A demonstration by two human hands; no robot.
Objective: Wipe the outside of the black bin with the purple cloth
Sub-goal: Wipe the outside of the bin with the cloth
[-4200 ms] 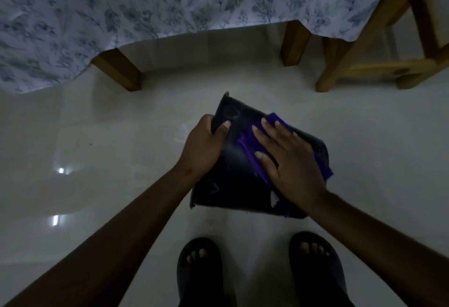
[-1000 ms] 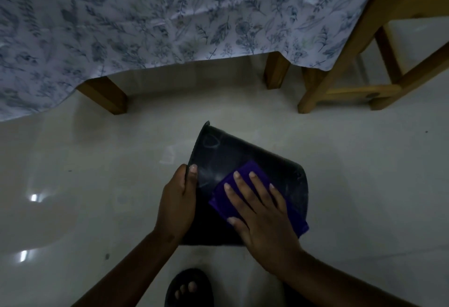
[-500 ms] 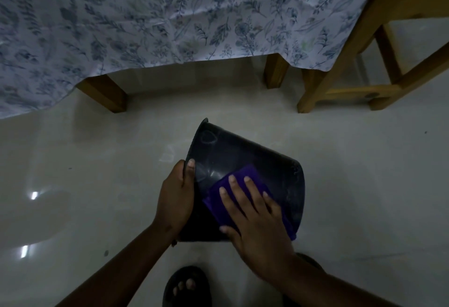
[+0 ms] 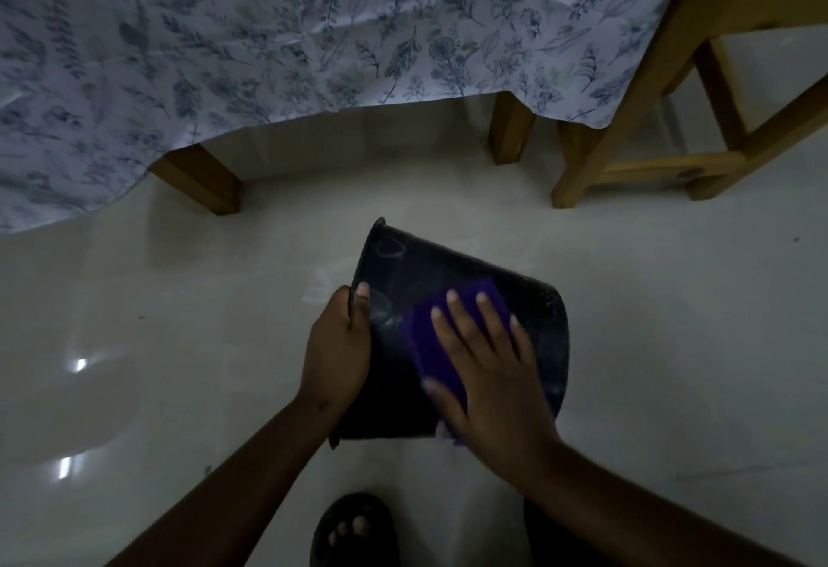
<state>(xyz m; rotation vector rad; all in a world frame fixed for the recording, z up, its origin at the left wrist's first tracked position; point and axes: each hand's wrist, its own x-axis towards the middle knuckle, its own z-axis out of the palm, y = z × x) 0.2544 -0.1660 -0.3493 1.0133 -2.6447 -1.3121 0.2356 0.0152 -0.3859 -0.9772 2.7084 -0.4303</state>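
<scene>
The black bin (image 4: 452,273) is tipped on its side above the pale floor, its rim toward the left and its base toward the right. My left hand (image 4: 335,356) grips the rim, thumb on the outer wall. The purple cloth (image 4: 428,338) lies flat on the bin's upper side. My right hand (image 4: 490,378) presses down on the cloth with fingers spread; most of the cloth is hidden under the palm.
A table with a floral cloth (image 4: 313,37) hangs over the far side, its wooden legs (image 4: 204,178) standing behind the bin. A wooden chair frame (image 4: 649,127) stands at the far right. My sandalled foot (image 4: 354,530) is below the bin on the glossy floor (image 4: 157,320).
My right hand has slid the purple cloth a little to the right along the bin's side. The left hand keeps its grip on the rim.
</scene>
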